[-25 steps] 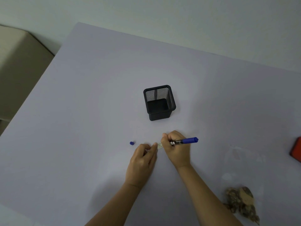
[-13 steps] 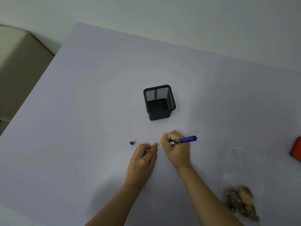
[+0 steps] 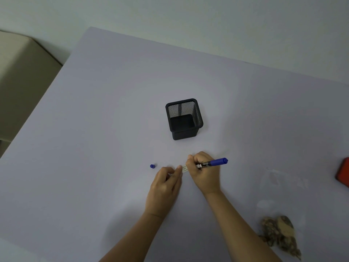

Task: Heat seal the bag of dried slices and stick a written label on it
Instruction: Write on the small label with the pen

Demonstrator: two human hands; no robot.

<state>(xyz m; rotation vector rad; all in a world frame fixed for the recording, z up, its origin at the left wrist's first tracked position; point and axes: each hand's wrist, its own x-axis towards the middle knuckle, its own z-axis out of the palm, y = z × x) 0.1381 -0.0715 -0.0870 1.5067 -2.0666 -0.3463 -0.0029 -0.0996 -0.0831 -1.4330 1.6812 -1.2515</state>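
The label (image 3: 184, 168) is being written on right now, a small pale strip flat on the desk (image 3: 113, 120) between the two hands. It is pinned down by the left hand (image 3: 164, 188), fingertips pressed together on its left end, presumably so the strip cannot slide under the pen. The marker (image 3: 211, 163) is clamped in the grip of the right hand (image 3: 204, 173), tip down on the strip and blue barrel angled out to the right, a normal writing hold. The tip itself is hidden by the knuckles, and the printed lines on the strip are too small to be read.

The marker cap (image 3: 152, 166) has been parked just left of the hands, near enough to be picked up again once the writing is done. The black mesh pen holder (image 3: 184, 119) stands empty behind the hands, clear of the work. The bag of dried slices (image 3: 279, 231) waits at the lower right, well apart from the label; its clear plastic is barely visible above the brown slices, and whether it is sealed cannot be told. A red object (image 3: 343, 173) is cut off at the right edge, possibly the sealer, though that cannot be confirmed
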